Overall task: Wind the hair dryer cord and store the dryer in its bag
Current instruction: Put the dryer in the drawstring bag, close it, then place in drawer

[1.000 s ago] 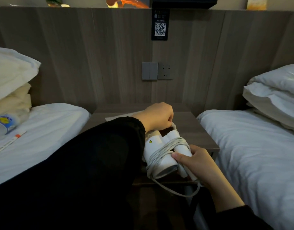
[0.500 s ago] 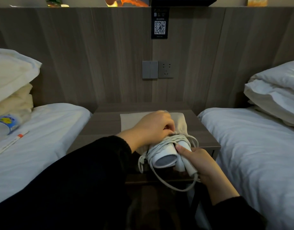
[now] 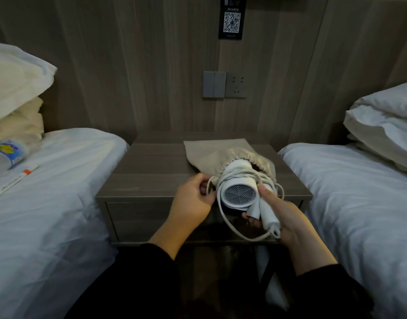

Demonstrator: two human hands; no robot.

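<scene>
A white hair dryer points its grille at me, its front end inside the gathered mouth of a beige drawstring bag lying on the nightstand. The white cord is wound around the dryer body, with one loop hanging below. My right hand grips the folded handle and the cord from the right. My left hand pinches the bag's drawstring edge at the left of the dryer.
The wooden nightstand stands between two white beds. A water bottle and a pen lie on the left bed. Switches and a socket are on the headboard wall. Pillows sit at both sides.
The dryer's front end has gone into the bag's mouth. My left hand has moved off the top of the dryer to the bag's left edge. The camera has tilted down.
</scene>
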